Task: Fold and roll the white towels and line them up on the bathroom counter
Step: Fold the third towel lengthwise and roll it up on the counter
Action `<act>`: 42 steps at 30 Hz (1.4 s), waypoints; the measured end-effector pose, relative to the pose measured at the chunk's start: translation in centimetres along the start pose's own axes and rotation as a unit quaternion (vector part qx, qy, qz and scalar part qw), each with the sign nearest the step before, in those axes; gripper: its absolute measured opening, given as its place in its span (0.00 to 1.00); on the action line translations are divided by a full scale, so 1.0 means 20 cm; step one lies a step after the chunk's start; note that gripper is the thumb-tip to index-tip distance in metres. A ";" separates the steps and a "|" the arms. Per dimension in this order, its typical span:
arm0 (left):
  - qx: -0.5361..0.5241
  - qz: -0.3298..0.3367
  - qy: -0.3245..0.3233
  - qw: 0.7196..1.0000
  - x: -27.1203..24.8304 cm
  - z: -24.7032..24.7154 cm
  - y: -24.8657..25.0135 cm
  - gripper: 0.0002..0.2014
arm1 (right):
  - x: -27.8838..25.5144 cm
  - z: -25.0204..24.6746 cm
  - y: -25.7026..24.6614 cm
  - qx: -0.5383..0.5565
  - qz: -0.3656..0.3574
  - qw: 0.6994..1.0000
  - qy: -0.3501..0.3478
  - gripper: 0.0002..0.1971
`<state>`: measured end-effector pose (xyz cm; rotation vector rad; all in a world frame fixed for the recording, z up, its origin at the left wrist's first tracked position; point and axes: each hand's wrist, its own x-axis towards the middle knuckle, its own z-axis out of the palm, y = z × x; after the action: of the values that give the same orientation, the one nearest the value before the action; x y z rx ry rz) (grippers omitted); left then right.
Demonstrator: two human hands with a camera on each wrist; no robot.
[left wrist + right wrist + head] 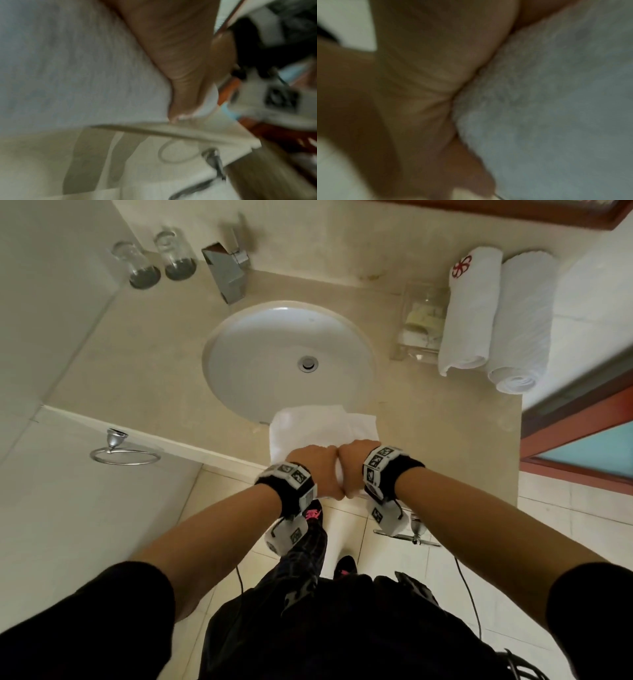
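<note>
While both wrists meet at the counter's (144, 364) near edge, in front of the sink (260, 344): left hand (317, 470) and right hand (354, 465) side by side, knuckles touching, each curled over and gripping the white towel (322, 426), half rolled there; two rolled towels (493, 316) side by side at far right, just beside a clear tray (419, 323); two glasses (156, 260) far left near the tap (227, 270)
</note>
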<state>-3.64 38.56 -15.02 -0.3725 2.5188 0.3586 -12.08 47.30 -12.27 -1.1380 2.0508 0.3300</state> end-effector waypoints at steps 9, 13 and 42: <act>-0.014 0.009 -0.012 1.000 -0.02 -0.02 -0.04 0.27 | 0.05 -0.05 -0.03 0.076 -0.012 0.992 -0.102 0.18; -0.058 0.008 -0.070 0.996 0.01 -0.07 -0.07 0.16 | -0.01 0.05 -0.09 -0.054 0.007 0.995 0.082 0.24; 0.074 0.028 -0.015 0.997 0.01 -0.08 -0.07 0.32 | 0.00 0.02 0.01 0.022 -0.005 0.998 0.055 0.33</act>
<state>-4.07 36.75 -14.03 -0.2362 2.5118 0.1965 -12.07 47.62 -12.68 -1.1633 2.1362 0.2212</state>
